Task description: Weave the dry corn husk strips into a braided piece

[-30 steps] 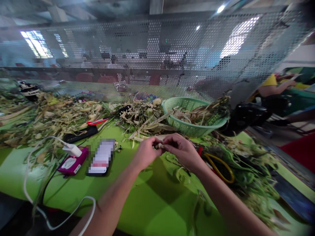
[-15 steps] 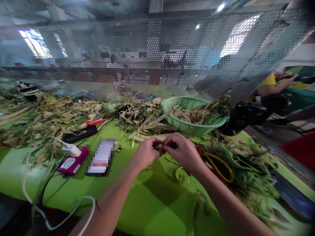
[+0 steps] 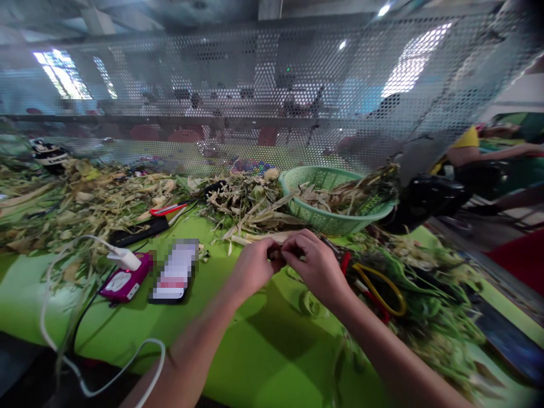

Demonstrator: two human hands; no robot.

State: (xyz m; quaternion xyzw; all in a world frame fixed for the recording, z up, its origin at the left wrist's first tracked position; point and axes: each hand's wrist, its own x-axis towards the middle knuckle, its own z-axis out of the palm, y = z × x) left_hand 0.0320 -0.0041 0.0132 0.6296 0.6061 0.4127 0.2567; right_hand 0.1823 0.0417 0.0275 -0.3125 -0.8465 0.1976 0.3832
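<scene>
Phone [image 3: 176,272] is lying on the table [image 3: 238,357], left hand [image 3: 254,263] is sitting, fingers bent inward, just before dry stalks [image 3: 259,218], fingertip-close to a similarly bent right hand [image 3: 317,263], cannot tell if either is gripping anything, basket [image 3: 335,224] standing behind, yellow handle [image 3: 400,296] lying farther right.

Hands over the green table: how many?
2: left hand, left of the basket's near side; right hand beside it, in front of the basket. No others show there.

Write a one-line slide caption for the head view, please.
Left hand and right hand held close together over a green table, near a basket of dry plant matter.
</scene>
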